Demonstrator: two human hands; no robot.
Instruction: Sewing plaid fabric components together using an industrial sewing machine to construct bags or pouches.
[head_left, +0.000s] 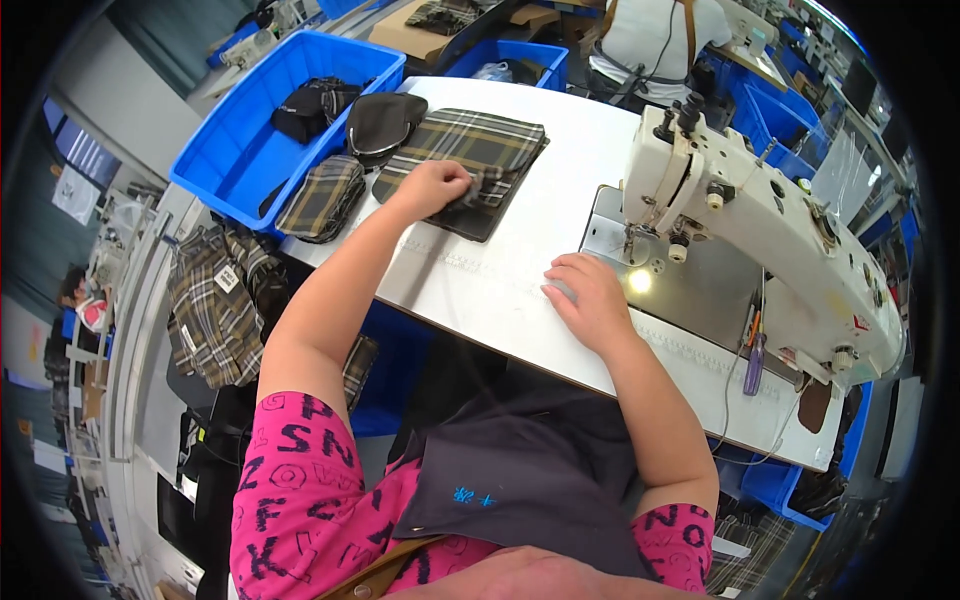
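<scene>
A stack of plaid fabric pieces [480, 135], olive, black and white with a dark layer beneath, lies on the white sewing table [470, 290]. Over its near edge is my left hand [437, 190], fingers closed on a bit of plaid fabric [488, 186] that is lifted and blurred. To the right, my right hand [590, 300] rests on the tabletop with its fingers stretched out and nothing in them. The white sewing machine [770, 200] stands just beyond it, its lamp lighting the metal plate [690, 290] by the needle.
At the far left a blue bin [240, 150] holds dark pieces. Beside it are a plaid bundle [322, 198] and a black pouch-like piece [385, 125]. Plaid cloth [220, 310] hangs off the left side. A purple-handled screwdriver [754, 368] lies at right. Another person [655, 50] sits ahead.
</scene>
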